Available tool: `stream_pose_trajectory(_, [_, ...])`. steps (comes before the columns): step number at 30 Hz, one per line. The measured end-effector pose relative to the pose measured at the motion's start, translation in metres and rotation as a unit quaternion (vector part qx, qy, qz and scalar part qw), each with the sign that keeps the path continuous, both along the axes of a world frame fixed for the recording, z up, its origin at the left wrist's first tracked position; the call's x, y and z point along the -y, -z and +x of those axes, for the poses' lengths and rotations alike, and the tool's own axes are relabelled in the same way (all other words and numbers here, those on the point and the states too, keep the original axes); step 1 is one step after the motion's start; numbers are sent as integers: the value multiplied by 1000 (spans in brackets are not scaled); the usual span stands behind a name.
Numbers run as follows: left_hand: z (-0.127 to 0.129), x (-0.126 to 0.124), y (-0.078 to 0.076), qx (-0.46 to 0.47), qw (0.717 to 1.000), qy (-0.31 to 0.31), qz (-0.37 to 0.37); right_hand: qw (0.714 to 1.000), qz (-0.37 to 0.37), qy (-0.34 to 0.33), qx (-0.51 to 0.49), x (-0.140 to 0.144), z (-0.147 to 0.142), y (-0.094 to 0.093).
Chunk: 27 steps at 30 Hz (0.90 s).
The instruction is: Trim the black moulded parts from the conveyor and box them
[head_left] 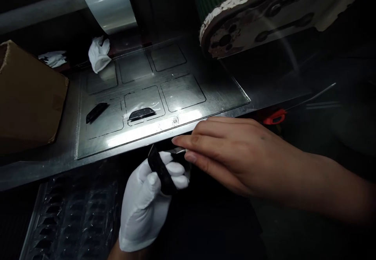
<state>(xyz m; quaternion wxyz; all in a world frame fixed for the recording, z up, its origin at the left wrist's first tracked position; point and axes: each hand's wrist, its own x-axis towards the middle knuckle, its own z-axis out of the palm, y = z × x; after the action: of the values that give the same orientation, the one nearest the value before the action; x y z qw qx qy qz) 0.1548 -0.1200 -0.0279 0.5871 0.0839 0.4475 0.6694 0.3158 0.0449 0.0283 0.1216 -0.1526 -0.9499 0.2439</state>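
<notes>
In a white glove, my left hand (147, 201) grips a dark, elongated black piece (161, 170) between thumb and fingers, just below the table edge. My bare right hand (232, 154) pinches a small metal blade (178, 150) between thumb and index finger; its thin tip reaches toward the gloved fingertips beside the black piece. Whether blade and piece touch, I cannot tell. Two similar black pieces lie on the table: a trapezoid-shaped one (142, 113) on a bit of see-through film, and a narrower one (96, 112) farther left.
A see-through sheet with rounded outlines covers the metal table (182, 95). A cardboard box (29, 99) stands left, white gloves (99, 52) behind. A conveyor end (235, 29) juts in at upper right. Red-handled tool (274, 117) lies right; a compartmented plastic tray (70, 217) sits lower left.
</notes>
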Motion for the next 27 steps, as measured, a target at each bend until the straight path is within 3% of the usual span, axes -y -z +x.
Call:
stream_pose_trajectory(17, [0,-2,-6,-74,990,93,-70,990,103,8,97,-1,-7,-6])
stream_pose_trajectory(27, [0,-6,-7,-47,991,115,-54,993,68,2,93,-3,1,-4])
